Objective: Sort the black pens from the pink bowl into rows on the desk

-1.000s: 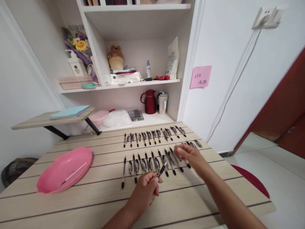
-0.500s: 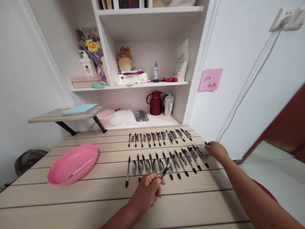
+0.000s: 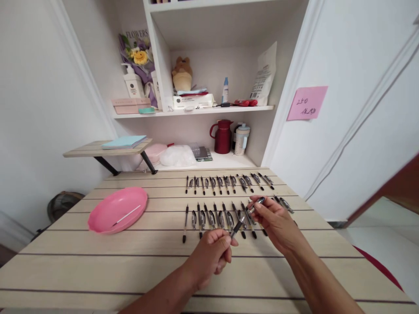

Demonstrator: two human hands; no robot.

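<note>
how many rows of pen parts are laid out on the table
2: the far row, nearer the shelving, and the near row, partly hidden behind the right hand, so some of its pieces may not show.

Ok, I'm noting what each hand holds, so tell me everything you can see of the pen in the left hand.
The pen looks slim, with a dark grip section and a pale, metal-looking pointed tip that is bare. The left hand pinches it between thumb and fingers, hiding its rear part. It slants above the table, tip up and to the right, toward the dark, shiny piece in the right hand, apart from it. Its material is otherwise too small to tell.
</note>
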